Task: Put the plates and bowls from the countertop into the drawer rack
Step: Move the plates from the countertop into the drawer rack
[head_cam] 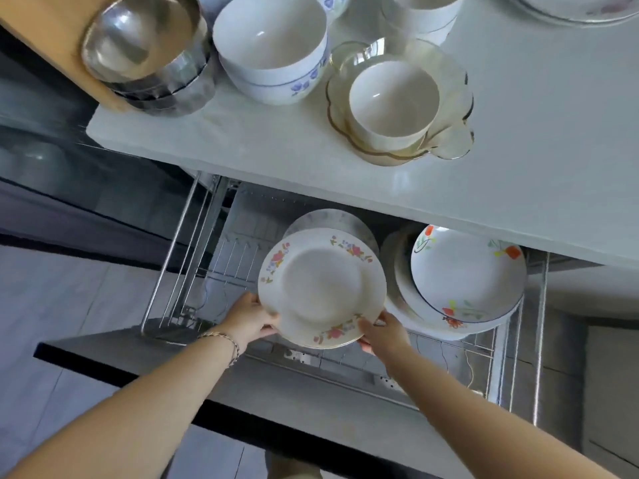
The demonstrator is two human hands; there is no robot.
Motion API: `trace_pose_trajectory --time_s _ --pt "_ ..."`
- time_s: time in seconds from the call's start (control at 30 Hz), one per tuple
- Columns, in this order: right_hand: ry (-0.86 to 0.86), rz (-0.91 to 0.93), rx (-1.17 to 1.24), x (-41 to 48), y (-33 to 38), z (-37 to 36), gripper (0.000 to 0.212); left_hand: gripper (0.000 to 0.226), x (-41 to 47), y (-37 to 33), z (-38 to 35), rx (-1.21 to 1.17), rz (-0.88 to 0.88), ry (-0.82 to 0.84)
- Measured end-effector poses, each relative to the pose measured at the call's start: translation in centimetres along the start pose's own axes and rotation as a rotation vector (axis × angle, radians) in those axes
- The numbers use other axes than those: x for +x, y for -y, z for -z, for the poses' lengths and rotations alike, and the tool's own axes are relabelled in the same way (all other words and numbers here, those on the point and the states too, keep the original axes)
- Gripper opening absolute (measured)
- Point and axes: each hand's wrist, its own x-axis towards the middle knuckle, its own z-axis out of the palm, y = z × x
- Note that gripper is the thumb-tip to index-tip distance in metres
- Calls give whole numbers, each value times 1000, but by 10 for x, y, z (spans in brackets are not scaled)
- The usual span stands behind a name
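Both hands hold a white floral-rimmed plate (321,288) tilted over the open wire drawer rack (179,250). My left hand (250,318) grips its lower left rim, and my right hand (382,331) grips its lower right rim. Behind it stands another plate (332,219). To the right, several flower-painted plates (466,274) lean in the rack. On the white countertop (536,133) sit stacked steel bowls (145,50), white bowls with blue flowers (273,46), and a small white bowl (394,98) inside amber glass dishes (446,143).
More white bowls (425,12) and a large plate (574,5) stand at the counter's far edge. The dark drawer front (145,361) runs below my forearms. The rack's left section holds bare upright wires. Grey floor tiles lie at the left.
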Motion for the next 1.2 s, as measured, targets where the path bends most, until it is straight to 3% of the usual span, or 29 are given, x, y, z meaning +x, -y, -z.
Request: trace_pose_trajectory --time_s 0.1,0.27,0.5,0.67,0.77,1.03,1.2 --pt "-83 -21 17 27 -3 -20 32 22 42 -9 6 51 -3 42" --pt "-161 6 57 61 -9 -46 30 48 101 -17 14 145 -53 81" --pt "-273 9 98 88 -17 -65 13 45 143 -19 12 313 -81 106" --pt "-401 -67 38 96 -19 -75 30 31 151 -11 5 683 -201 -22" --pt "-426 -79 28 98 -14 -77 31 24 148 -15 -3 763 -229 -83" --pt "-494 -82 -125 111 -8 -76 38 44 163 -28 -3 846 -268 -67" --pt "-434 -94 -55 122 -8 -76 43 52 165 -33 -4 546 -217 45"
